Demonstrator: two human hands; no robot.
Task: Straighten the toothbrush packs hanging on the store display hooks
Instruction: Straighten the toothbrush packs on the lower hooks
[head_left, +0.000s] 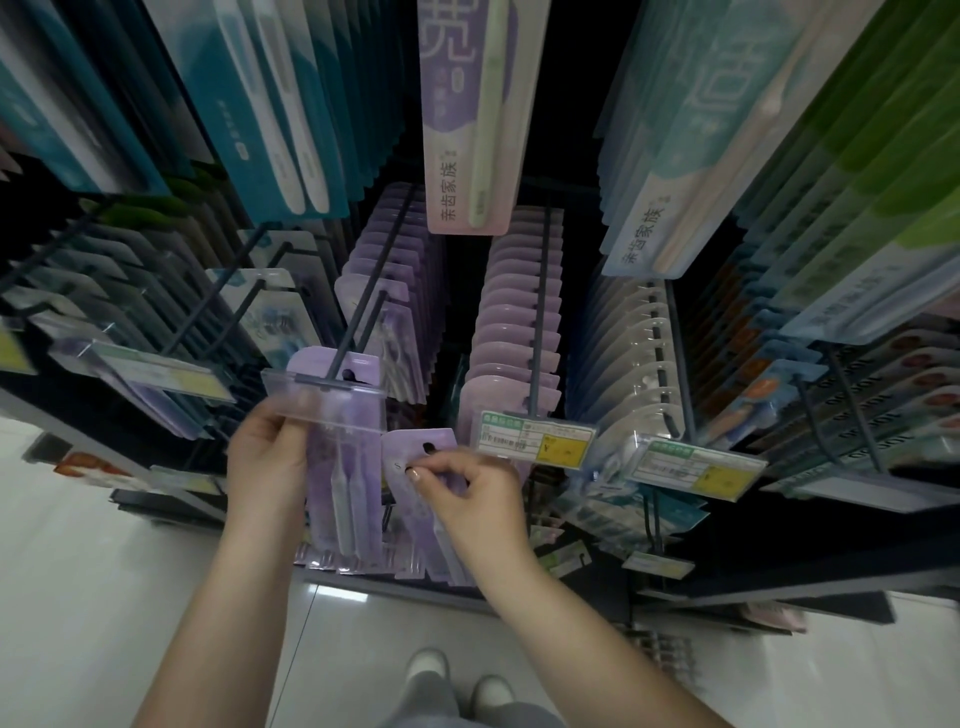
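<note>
Hands on two purple toothbrush packs at the hook rack.

Left hand (267, 457) grips the pack (340, 467) hanging on the hook (345, 338); right hand (467, 493) pinches a loose pack (415, 457) beside it. "亲齿家族" reads on two upper packs; two yellow price tags (535, 439), too blurry.

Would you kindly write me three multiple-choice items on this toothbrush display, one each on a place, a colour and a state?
1. Where is the pack that the right hand pinches?
A. threaded on a hook
B. off the hooks, right of the front hanging pack
C. on the floor

2. What colour is the front hanging pack by the left hand?
A. purple
B. green
C. orange

3. How does the left hand stand?
A. hanging idle
B. pointing at a price tag
C. holding the hanging pack's left edge

Answers: 1 B, the held pack shows its hang hole empty; 2 A, its card is lilac; 3 C, the fingers curl round that edge.
</note>
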